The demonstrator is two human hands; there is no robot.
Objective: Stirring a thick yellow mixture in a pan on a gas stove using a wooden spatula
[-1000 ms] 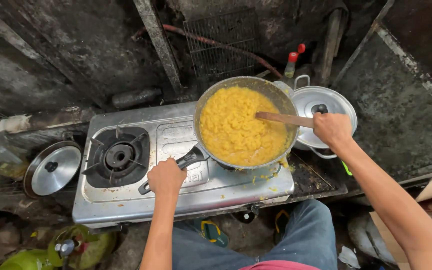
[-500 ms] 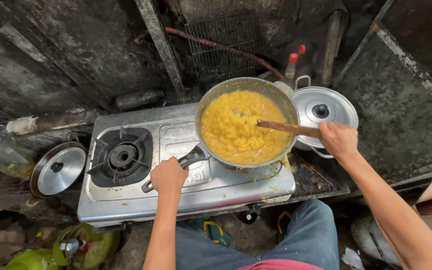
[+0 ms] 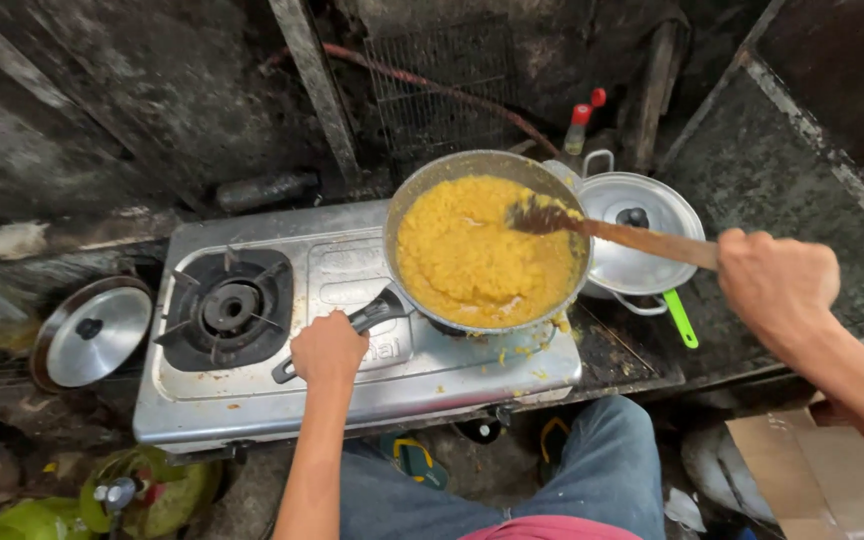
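Note:
A metal pan (image 3: 422, 195) full of yellow mashed food (image 3: 472, 255) sits on the right burner of a two-burner steel gas stove (image 3: 352, 370). My left hand (image 3: 327, 348) grips the pan's black handle (image 3: 382, 310). My right hand (image 3: 777, 280), out to the right of the pan, holds a wooden spatula (image 3: 642, 238) whose blade rests in the far right part of the food.
The left burner (image 3: 230, 308) is bare. A steel lid (image 3: 92, 332) lies left of the stove. A lidded pot (image 3: 642, 235) stands right of the pan, with a green-handled tool (image 3: 682, 320) beside it. Cardboard (image 3: 812, 470) at lower right; sooty walls behind.
My right hand has drawn back to the right, and the spatula's blade has shifted to the pan's far right side. My left hand stays on the handle.

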